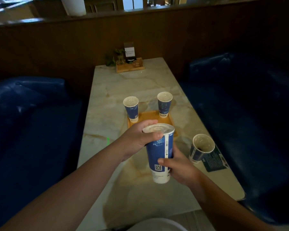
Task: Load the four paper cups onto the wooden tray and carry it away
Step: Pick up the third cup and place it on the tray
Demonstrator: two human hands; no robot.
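Both hands hold one tall blue-and-white paper cup (159,154) with a clear lid, lifted above the table in front of the wooden tray (148,116). My left hand (137,139) grips its rim and upper side. My right hand (178,167) wraps the lower part. Two more lidded cups stand upright on the tray's far corners, one on the left (131,109) and one on the right (164,104). A fourth cup (201,150) stands on the table to the right of the tray, near the table's right edge.
The marble table (123,84) runs away from me between two dark blue benches (32,117) (250,104). At its far end sits a small wooden holder (130,65) with a plant and a card. A dark leaflet (215,161) lies beside the fourth cup.
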